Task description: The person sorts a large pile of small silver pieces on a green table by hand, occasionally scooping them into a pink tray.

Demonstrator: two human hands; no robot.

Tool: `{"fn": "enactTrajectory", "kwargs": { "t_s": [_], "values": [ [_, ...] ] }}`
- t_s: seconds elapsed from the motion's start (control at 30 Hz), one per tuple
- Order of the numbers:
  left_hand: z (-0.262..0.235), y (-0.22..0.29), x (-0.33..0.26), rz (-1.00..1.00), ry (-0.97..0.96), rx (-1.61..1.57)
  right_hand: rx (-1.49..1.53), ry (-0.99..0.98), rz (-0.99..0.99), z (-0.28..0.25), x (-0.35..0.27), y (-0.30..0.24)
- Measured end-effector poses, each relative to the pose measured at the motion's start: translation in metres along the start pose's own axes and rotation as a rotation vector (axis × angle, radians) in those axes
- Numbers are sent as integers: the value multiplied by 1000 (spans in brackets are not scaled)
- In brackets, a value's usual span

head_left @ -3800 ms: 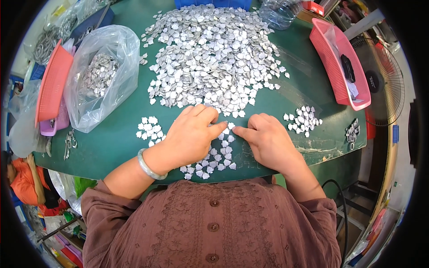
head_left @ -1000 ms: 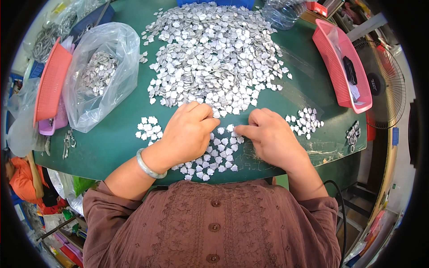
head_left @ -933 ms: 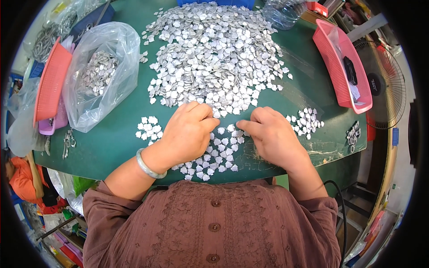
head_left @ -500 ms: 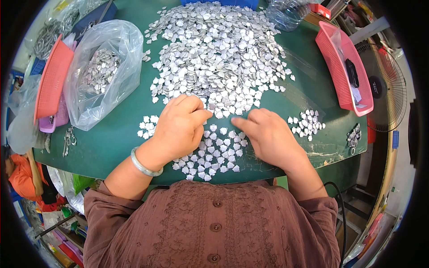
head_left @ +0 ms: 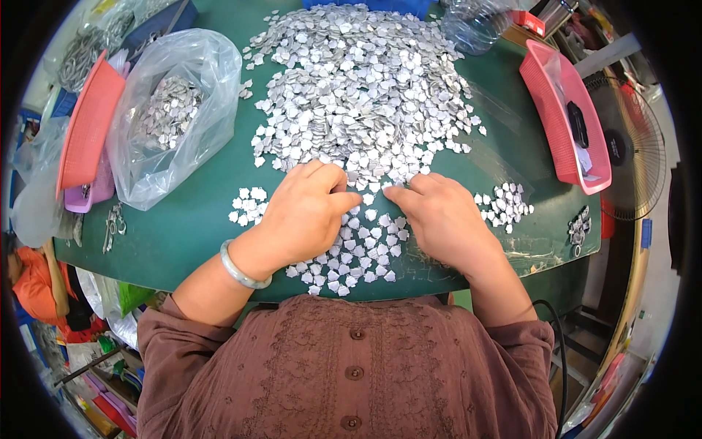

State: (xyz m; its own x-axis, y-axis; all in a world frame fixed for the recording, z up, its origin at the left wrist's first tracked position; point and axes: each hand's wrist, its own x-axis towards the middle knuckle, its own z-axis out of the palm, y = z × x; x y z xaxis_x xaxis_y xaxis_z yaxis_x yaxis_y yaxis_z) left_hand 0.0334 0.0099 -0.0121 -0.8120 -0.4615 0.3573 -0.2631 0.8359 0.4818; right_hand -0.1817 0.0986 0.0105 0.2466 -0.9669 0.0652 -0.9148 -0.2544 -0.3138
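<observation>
Nearest was the brown button-up shirt (head_left: pixel 355 366) of the person, with embroidery along its front. Just beyond it, on the green tabletop (head_left: pixel 190 245), lay a loose group of silver-coloured flat charms (head_left: pixel 355 256), mostly apart from one another. The left hand (head_left: pixel 303 212), with a pale bangle (head_left: pixel 238 269) around its wrist, was over the left edge of this group; its fingers were bent and its thumb and forefinger lay near each other, but whether they pinched a charm could not be seen. The right hand (head_left: pixel 442 219) was at the group's right side, forefinger pointing inward to a few charms between the hands; its grip was also not clear.

Outside the left hand lay a small cluster of charms (head_left: pixel 248 206), and outside the right hand another cluster (head_left: pixel 504 206). Near the right edge of the tabletop were some metal clasps (head_left: pixel 579 228).

Farther, beyond both hands, spread a large heap of charms (head_left: pixel 358 102). To its left stood a clear plastic bag (head_left: pixel 212 124) with more pieces inside; to its right was a pink plastic basket (head_left: pixel 545 91), tilted. Behind the heap was a blue bin (head_left: pixel 395 6).
</observation>
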Motion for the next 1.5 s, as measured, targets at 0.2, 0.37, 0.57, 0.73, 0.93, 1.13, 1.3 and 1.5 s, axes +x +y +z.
{"fn": "enactTrajectory", "kwargs": {
  "t_s": [0.2,0.37,0.57,0.73,0.93,1.13,1.3,1.5],
  "values": [
    [-4,1,2,-52,22,1,32,13,-21,2,1,0],
    [-2,1,0,-36,-16,32,37,-67,-44,-3,1,-3],
    [-3,3,1,-10,-40,-1,46,1,42,-3,7,-3],
    [-7,1,0,-5,-76,-31,5,-60,-6,-9,2,-3],
    [-8,-3,-1,-32,22,-64,23,-13,-34,-9,4,-4],
    [-5,-2,-2,-11,-36,-33,-39,-49,-21,-5,1,-1],
    [-6,-4,-1,-22,-13,-74,26,15,3,-4,-2,1],
    [-6,-5,-1,-19,21,-102,12,-92,-15,-14,-6,-3]
  ]
}}
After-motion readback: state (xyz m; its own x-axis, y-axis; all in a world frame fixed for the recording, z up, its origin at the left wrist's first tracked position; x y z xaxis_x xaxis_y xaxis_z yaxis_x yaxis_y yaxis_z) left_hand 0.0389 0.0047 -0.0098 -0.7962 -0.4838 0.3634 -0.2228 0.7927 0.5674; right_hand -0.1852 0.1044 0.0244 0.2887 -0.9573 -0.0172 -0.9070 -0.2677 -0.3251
